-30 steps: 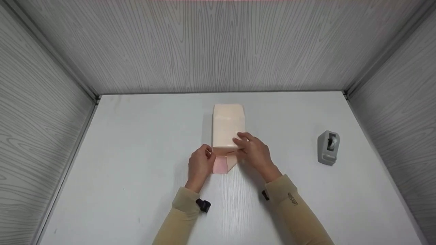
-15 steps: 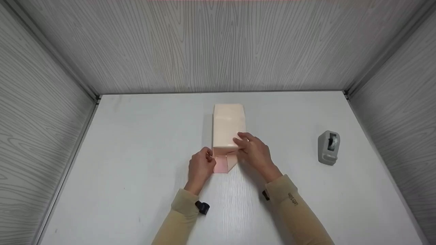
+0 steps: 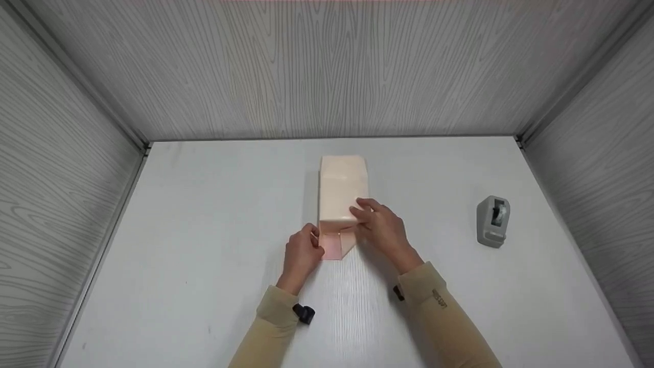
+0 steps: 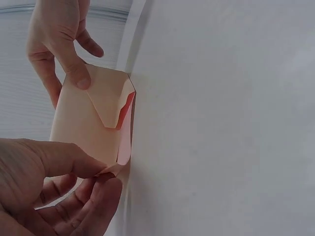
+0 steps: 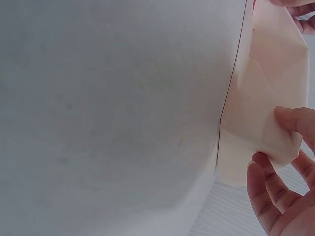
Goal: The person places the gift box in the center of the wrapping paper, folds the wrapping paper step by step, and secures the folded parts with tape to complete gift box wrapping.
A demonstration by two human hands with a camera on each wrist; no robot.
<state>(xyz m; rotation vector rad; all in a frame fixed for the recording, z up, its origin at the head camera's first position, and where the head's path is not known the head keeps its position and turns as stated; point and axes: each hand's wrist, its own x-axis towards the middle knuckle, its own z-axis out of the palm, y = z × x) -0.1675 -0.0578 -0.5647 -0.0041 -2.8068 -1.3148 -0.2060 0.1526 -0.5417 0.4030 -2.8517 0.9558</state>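
Observation:
A peach paper packet (image 3: 343,189), shaped like a box, lies lengthwise on the white table. Folded flaps at its near end show a pink inner side (image 3: 332,247). My left hand (image 3: 302,253) is at the near left corner; in the left wrist view its thumb and fingers pinch a small folded paper flap (image 4: 112,169). At the near right corner, my right hand (image 3: 382,229) grips the packet, with fingers on top and the thumb lower at the near end. In the right wrist view the fingertips and thumb press the creased paper (image 5: 261,118). Whatever the paper encloses is hidden.
A grey tape dispenser (image 3: 492,222) with a roll in it stands on the right of the table (image 3: 204,230). Wood-grain panels (image 3: 327,71) enclose the back and both sides.
My left hand draws back slightly from the packet's corner, then its fingers come in again at the flap's left edge. The right hand and the packet stay almost still.

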